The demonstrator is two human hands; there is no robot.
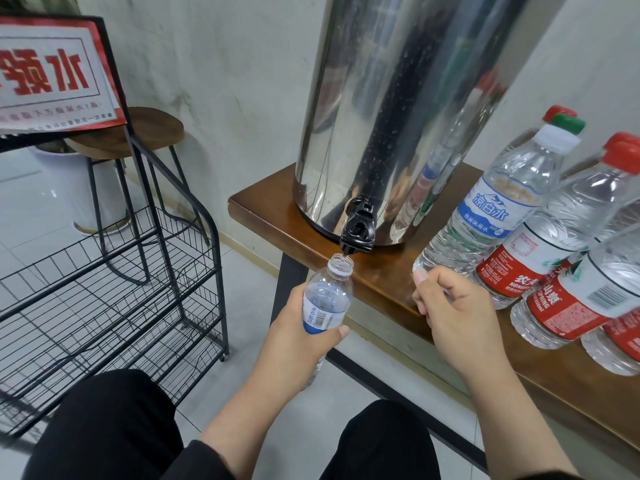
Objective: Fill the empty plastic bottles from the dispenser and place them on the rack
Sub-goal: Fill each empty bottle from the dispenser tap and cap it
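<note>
The small open bottle [327, 299] is held with its mouth directly under the black tap [358, 230] of the steel dispenser [398, 116], so that water can fall straight in. The left hand [301, 337] grips its body, fingers wrapped around the label. The right hand [453, 306] is beside the bench [263, 206] edge, fingers curled; if they hold a cap, one cannot tell. Capped bottles [491, 209] wait on the bench, and the wire rack [114, 289] stands at the left.
</note>
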